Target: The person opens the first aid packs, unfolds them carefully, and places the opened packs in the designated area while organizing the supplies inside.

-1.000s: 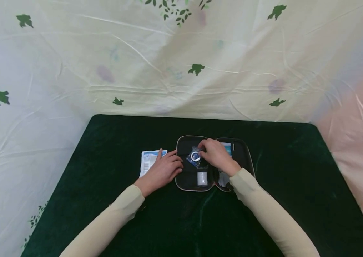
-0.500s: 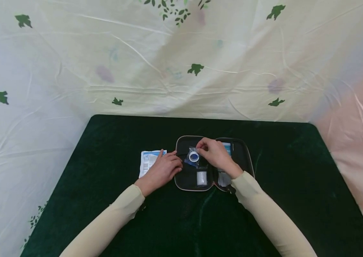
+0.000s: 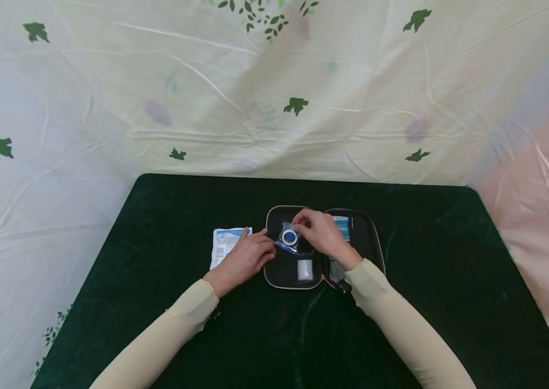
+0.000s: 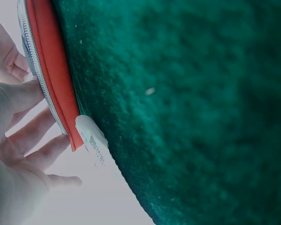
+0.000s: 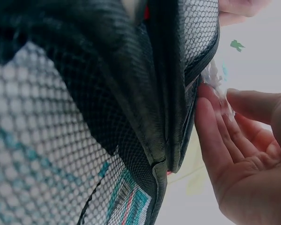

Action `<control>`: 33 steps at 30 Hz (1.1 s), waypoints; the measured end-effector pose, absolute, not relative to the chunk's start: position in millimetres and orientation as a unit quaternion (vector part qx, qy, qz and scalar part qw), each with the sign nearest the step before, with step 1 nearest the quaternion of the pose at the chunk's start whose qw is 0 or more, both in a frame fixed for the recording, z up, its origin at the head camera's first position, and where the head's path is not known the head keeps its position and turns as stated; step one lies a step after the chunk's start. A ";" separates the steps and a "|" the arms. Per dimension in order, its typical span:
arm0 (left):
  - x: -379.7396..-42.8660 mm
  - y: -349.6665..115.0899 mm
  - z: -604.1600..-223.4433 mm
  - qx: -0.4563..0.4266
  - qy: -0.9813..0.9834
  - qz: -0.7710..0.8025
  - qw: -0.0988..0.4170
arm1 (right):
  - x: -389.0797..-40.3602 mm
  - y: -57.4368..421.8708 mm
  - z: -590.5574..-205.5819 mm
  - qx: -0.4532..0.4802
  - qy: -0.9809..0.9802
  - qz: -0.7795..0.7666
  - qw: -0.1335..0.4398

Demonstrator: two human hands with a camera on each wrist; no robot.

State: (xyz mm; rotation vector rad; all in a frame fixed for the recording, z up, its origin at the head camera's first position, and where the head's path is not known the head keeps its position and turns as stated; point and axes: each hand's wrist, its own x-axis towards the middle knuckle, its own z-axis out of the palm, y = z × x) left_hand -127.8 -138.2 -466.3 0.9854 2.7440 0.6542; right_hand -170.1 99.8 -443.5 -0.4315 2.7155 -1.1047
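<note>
A zippered case (image 3: 281,273), black inside and red outside, lies unfolded on the dark green cloth. My right hand (image 3: 320,232) pinches the clear wrapper (image 5: 214,77) of a small bagged tape roll (image 3: 290,236), white with a blue centre, over the case's left half. My left hand (image 3: 247,256) rests at the case's left edge with its fingers spread; in the left wrist view they touch the zipper rim (image 4: 42,79). Beneath it lies a flat white and blue packet (image 3: 223,246), partly covered by the hand.
A small white roll (image 3: 305,270) sits in the near part of the case's left half. Mesh pockets (image 5: 61,140) in the right half hold a teal and white packet (image 3: 342,226). A leaf-patterned sheet (image 3: 235,81) rises behind the table (image 3: 182,200).
My right hand has moved slightly left, carrying the bagged tape roll with it toward the left hand. The left hand has stayed at the case edge.
</note>
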 end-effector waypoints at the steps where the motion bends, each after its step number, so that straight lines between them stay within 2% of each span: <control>1: -127.8 -138.3 -466.5 0.329 0.915 0.220 0.076 | -169.8 99.8 -443.2 -0.150 0.912 -0.369 0.099; 8: -127.8 -139.0 -467.0 0.328 0.914 0.228 0.076 | -169.0 99.3 -443.3 -0.178 0.901 -0.355 0.172; 21: -128.2 -136.5 -467.8 0.315 0.915 0.241 0.073 | -168.9 98.4 -445.3 -0.248 0.875 -0.336 0.244; 28: -123.1 -131.2 -462.4 0.325 0.917 0.224 0.049 | -166.9 108.1 -437.9 -0.256 0.887 -0.313 0.222; 33: -119.4 -126.5 -458.5 0.341 0.912 0.207 0.097 | -157.8 115.2 -429.6 -0.246 0.904 -0.284 0.204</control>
